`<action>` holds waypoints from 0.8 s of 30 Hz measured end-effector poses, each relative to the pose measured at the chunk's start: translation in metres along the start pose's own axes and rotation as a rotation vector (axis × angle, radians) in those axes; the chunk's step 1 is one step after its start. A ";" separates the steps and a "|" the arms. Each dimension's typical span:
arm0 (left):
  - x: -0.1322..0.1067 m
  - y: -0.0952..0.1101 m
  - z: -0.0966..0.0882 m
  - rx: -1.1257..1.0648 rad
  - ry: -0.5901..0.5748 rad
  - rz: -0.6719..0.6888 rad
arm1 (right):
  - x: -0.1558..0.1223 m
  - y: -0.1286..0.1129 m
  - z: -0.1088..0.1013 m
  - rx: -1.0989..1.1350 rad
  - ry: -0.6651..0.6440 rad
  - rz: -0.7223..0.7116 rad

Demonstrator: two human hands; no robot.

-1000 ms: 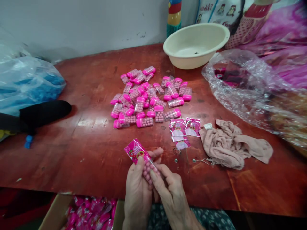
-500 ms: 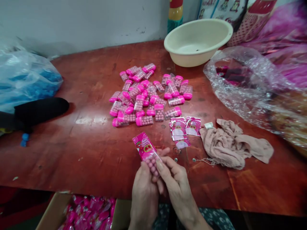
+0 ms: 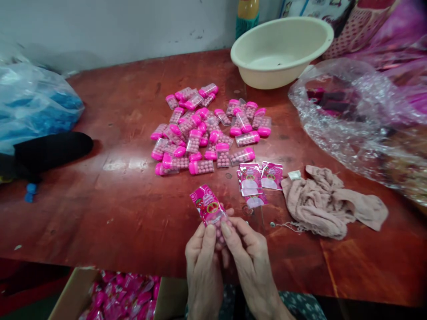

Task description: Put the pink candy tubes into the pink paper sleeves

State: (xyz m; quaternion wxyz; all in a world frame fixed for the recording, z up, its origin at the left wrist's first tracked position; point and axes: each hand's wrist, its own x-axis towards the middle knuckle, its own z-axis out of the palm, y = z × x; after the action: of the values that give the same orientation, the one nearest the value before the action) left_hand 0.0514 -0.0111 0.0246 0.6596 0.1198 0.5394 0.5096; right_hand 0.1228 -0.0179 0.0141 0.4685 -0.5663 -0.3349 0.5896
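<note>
Both hands grip a small clear candy container point(image 3: 218, 235) of round pink balls, with a printed pink sleeve point(image 3: 207, 204) round its upper part. My left hand point(image 3: 203, 262) holds it from the left, thumb pressed at the sleeve's lower edge. My right hand point(image 3: 251, 255) pinches it from the right, its thumb on the front and its fingers partly hidden behind. Ahead lies a loose pile of pink-capped candy containers point(image 3: 193, 141). Several flat pink sleeves point(image 3: 251, 178) lie to the right of the pile.
A crumpled beige cloth point(image 3: 328, 204) lies at right, near a clear plastic bag point(image 3: 320, 120). A cream basin point(image 3: 282, 73) stands at the back. At left are a bag with blue contents point(image 3: 36, 106) and a black object point(image 3: 55, 151). Below the table edge, a cardboard box point(image 3: 68, 295) holds pink packs.
My left thumb has moved up onto the front at the sleeve's lower edge. The sleeve now covers a little more of the container. The view has shifted slightly.
</note>
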 end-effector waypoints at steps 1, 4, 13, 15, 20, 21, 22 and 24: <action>0.001 0.001 0.000 -0.004 -0.002 -0.010 | 0.002 0.000 0.000 0.015 -0.010 0.005; 0.008 0.008 -0.005 -0.026 -0.020 -0.056 | 0.004 0.003 0.001 0.056 -0.064 0.043; 0.013 0.011 -0.010 0.022 -0.051 -0.061 | -0.006 0.010 0.006 -0.008 -0.143 0.003; 0.010 0.009 -0.009 0.037 -0.072 -0.075 | -0.005 0.010 0.005 -0.012 -0.125 0.012; 0.007 0.012 -0.007 -0.015 -0.070 -0.135 | 0.001 0.011 0.004 0.116 -0.165 0.070; 0.007 0.013 -0.007 -0.021 -0.061 -0.148 | 0.002 0.011 0.005 0.149 -0.171 0.089; 0.005 0.013 -0.006 -0.020 -0.050 -0.158 | 0.003 0.011 0.006 0.181 -0.169 0.104; 0.003 0.012 -0.004 -0.011 -0.018 -0.154 | 0.004 0.010 0.009 0.222 -0.134 0.126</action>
State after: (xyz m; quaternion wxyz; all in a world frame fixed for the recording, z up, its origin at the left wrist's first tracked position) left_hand 0.0411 -0.0056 0.0295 0.7023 0.0790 0.5382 0.4591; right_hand 0.1129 -0.0160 0.0043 0.4669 -0.4903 -0.2620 0.6877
